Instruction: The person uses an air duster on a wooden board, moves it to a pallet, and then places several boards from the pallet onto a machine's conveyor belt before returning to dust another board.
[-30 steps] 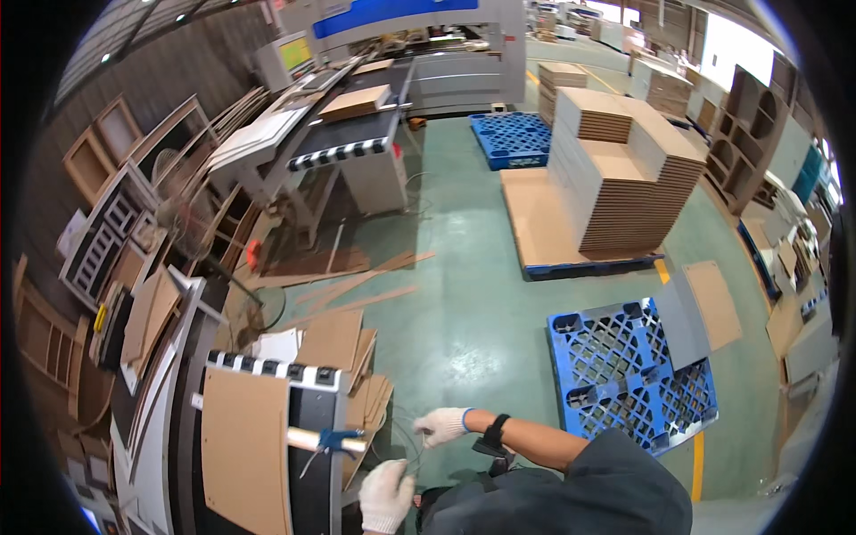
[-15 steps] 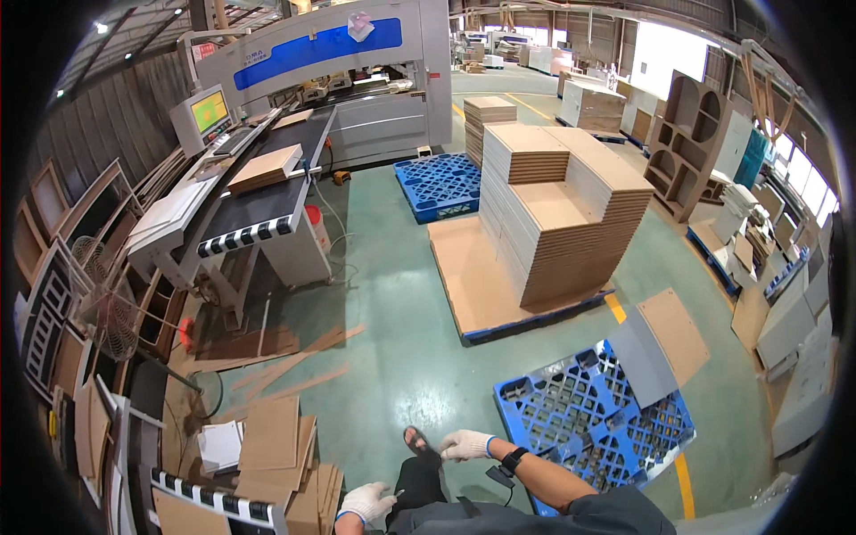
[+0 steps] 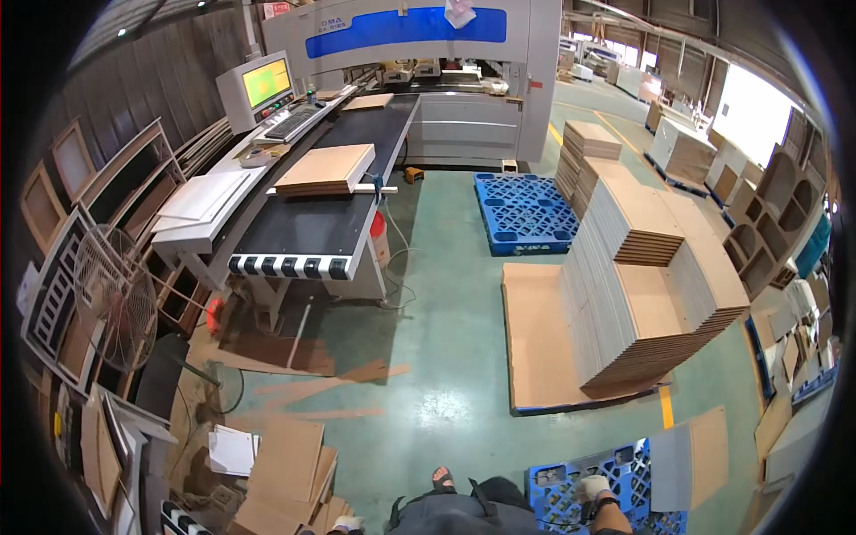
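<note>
My right hand (image 3: 593,488), in a white knit glove, hangs over the blue plastic pallet (image 3: 546,493) at the lower right. Its fingers look loosely apart, with nothing seen in them. My left hand (image 3: 349,523), also gloved, is mostly cut off by the lower edge, so its fingers are not clear. It is nearest to a pile of brown boards (image 3: 283,459) on the floor. Beside my right hand, a grey panel (image 3: 670,468) and a brown panel (image 3: 709,455) lie on the pallet's right side.
Ahead on the left stands a machine (image 3: 473,125) with a dark conveyor table (image 3: 308,234), bearing stacked panels (image 3: 325,168). A tall stepped stack of boards (image 3: 615,308) occupies a pallet to the right. Another blue pallet (image 3: 526,212) lies beyond; a wire fan (image 3: 114,294) stands far left.
My view has turned left and lifted, so the machine and board stack appear farther right. Both hands now sit lower in the picture, the right one farther right over the pallet.
</note>
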Available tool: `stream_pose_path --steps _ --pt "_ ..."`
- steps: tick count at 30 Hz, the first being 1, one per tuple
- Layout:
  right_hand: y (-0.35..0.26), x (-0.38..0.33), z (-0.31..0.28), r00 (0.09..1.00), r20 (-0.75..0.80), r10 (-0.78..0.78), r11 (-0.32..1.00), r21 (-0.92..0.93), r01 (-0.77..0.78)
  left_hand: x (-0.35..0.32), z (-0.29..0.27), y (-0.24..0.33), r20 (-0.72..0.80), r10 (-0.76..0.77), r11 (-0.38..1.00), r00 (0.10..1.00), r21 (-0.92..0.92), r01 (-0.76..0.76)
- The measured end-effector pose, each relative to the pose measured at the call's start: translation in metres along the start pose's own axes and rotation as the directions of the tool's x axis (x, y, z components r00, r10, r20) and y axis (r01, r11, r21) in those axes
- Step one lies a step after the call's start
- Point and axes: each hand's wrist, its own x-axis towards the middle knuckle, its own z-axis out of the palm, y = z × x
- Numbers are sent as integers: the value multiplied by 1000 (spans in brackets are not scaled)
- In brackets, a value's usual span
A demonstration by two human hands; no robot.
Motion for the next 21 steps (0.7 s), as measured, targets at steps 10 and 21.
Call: stream_pose_path --steps 10,21 --pt "-153 91 135 877 460 137 -395 -787 474 177 -306 130 115 -197 345 974 -921 178" --pt "-526 252 216 752 531 -390 -322 -844 429 352 -565 144 28 -44 -134 999 -991 22"
